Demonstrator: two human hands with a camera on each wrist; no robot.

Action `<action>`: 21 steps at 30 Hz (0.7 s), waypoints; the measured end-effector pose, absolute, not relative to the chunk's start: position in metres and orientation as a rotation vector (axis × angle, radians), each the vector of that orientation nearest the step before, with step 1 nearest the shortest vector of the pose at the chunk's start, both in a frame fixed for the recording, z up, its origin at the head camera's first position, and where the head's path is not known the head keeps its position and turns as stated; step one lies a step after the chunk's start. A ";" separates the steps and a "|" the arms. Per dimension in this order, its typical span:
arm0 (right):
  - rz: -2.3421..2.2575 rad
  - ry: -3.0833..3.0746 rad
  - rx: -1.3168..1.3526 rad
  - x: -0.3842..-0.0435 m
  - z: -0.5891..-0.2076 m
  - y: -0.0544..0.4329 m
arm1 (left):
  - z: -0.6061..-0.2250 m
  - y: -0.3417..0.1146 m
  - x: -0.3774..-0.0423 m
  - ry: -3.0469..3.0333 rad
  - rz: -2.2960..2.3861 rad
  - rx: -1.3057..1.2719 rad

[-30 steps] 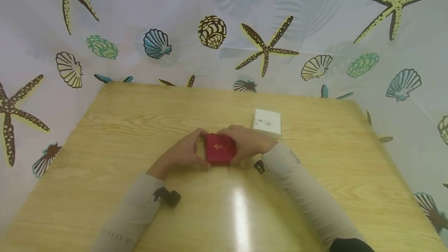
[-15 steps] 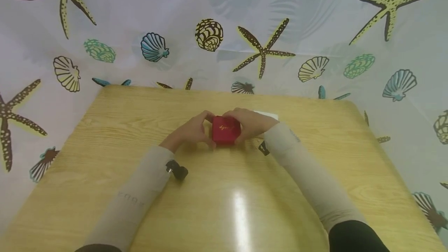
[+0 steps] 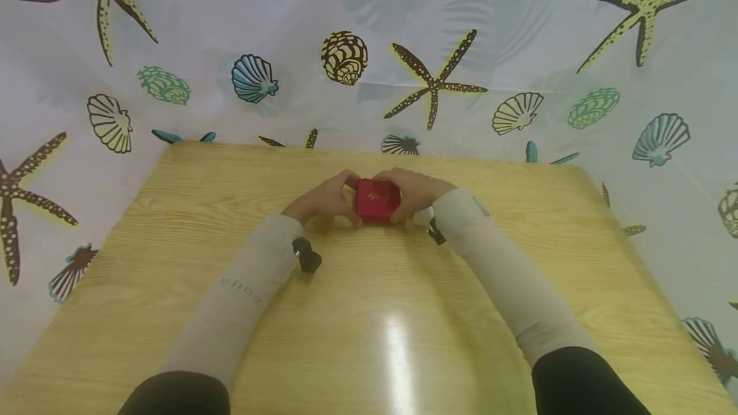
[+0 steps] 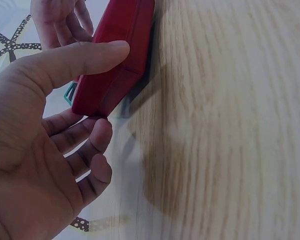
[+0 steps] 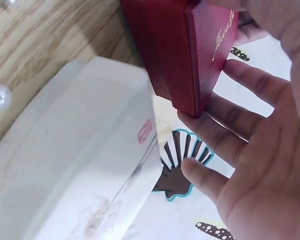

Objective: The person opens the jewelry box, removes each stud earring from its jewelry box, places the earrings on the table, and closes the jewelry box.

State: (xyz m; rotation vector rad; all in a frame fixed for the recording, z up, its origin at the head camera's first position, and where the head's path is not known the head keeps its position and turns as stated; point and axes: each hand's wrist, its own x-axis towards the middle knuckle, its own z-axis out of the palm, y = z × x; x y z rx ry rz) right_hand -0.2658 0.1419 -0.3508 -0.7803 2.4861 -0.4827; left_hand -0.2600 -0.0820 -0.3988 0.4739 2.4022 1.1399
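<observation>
A small red box (image 3: pixel 377 200) with gold script on its lid is held between both hands near the far part of the table. My left hand (image 3: pixel 327 200) grips its left side; in the left wrist view the thumb lies over the red box (image 4: pixel 107 75) and fingertips touch its far edge. On the other side, my right hand (image 3: pixel 419 190) holds the box with thumb and fingers, the fingertips against the red box (image 5: pixel 187 65) in the right wrist view. Whether the box rests on the table is hard to tell.
A white box (image 5: pixel 85 150) with a faint flower print stands close beside the red box, mostly hidden under the right wrist in the head view. A pearl-like bead (image 5: pixel 0 97) shows near it. The wooden table (image 3: pixel 259 344) ends at a shell-patterned cloth (image 3: pixel 369 107).
Both hands have carried the red box away from the person and slightly right, alongside the white box. The right hand and sleeve now cover most of the white box.
</observation>
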 end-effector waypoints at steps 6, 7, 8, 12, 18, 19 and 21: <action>-0.426 2.513 -0.727 -0.267 -0.352 0.140 | -0.399 -0.081 -0.263 2.388 1.123 0.461; -0.411 2.520 -0.713 -0.267 -0.353 0.140 | -0.400 -0.081 -0.263 2.389 1.117 0.454; -0.395 2.527 -0.702 -0.267 -0.354 0.140 | -0.401 -0.081 -0.264 2.389 1.111 0.449; -0.344 2.541 -0.676 -0.269 -0.358 0.139 | -0.405 -0.080 -0.266 2.401 1.082 0.450; -0.319 2.567 -0.720 -0.270 -0.360 0.143 | -0.407 -0.080 -0.267 2.406 1.034 0.484; -0.321 2.576 -0.738 -0.269 -0.360 0.144 | -0.407 -0.081 -0.267 2.405 1.024 0.487; -0.329 2.601 -0.771 -0.268 -0.358 0.148 | -0.404 -0.083 -0.265 2.402 1.008 0.481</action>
